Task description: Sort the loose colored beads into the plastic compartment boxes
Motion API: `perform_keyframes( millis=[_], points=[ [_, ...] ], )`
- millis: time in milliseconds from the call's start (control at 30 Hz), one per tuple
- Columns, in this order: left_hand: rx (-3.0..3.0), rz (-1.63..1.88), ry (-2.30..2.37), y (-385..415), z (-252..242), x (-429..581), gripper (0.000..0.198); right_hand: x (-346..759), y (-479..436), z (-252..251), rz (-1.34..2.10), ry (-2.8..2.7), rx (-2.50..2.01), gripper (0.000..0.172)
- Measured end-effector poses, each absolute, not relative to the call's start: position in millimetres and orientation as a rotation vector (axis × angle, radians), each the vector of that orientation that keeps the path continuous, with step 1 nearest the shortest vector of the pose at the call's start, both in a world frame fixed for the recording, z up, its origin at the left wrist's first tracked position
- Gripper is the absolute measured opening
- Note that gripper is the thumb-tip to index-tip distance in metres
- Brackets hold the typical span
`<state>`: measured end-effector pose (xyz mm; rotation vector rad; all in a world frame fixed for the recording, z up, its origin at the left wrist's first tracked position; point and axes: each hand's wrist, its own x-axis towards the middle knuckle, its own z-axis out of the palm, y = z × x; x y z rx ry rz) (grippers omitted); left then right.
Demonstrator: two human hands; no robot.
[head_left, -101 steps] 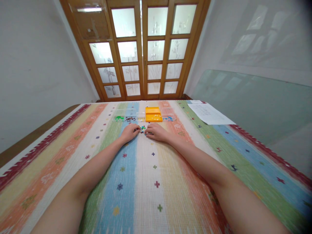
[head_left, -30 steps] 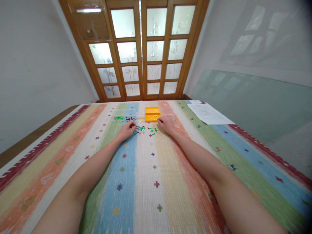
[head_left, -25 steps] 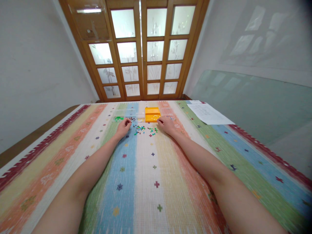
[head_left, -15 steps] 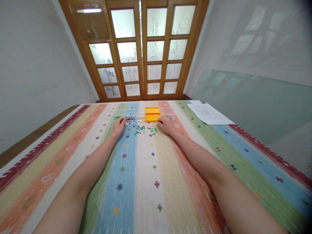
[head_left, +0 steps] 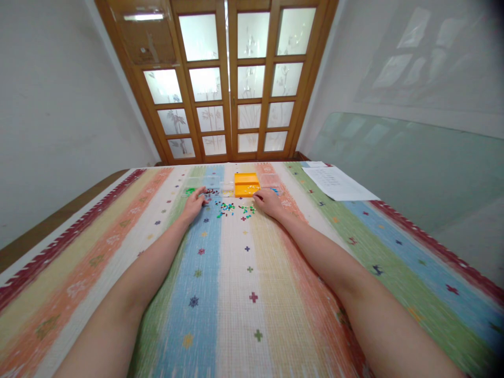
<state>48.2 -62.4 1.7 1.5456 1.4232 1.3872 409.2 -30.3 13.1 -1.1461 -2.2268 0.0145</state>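
Observation:
My left hand (head_left: 195, 203) is at the near edge of the clear box with dark brown pieces (head_left: 212, 192); its thumb and forefinger are apart and nothing shows between them. Left of it lie green pieces (head_left: 190, 191) in another clear compartment. My right hand (head_left: 266, 200) rests by the near right corner of an orange box (head_left: 247, 179), fingers curled together; what they hold, if anything, is hidden. Pale pieces lie in the orange box. Between the hands, a loose pile of small mixed-colour pieces (head_left: 226, 208) and a smaller cluster (head_left: 248, 211) lie on the cloth.
A clear box with blue pieces (head_left: 274, 190) stands right of the orange box, and a small clear one with yellow pieces (head_left: 227, 193) left of it. Paper sheets (head_left: 340, 185) lie at the right. A striped tablecloth (head_left: 236, 294) covers the table; wooden glazed doors (head_left: 232, 79) stand behind.
My left thumb and forefinger have parted from a pinch, with the hand staying by the brown pieces. My right hand has hardly moved.

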Motion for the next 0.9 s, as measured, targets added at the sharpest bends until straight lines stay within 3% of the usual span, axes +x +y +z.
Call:
perform_keyframes(
  millis=[167,400,700,900],
  points=[
    [1.959,1.185,1.493,-72,7,51,0.020,409,-32,15,0.005,-2.240,-1.179,0.024],
    [2.380,0.650,1.188,-100,31,71,0.016,410,-29,12,0.005,-2.240,-1.204,0.025],
    [2.441,0.586,1.135,-104,40,75,0.009,411,-25,8,0.003,-2.249,-1.190,0.022],
    [2.247,0.742,1.202,-102,32,72,0.015,411,-26,9,0.028,-2.249,-1.181,0.022]
  ],
)
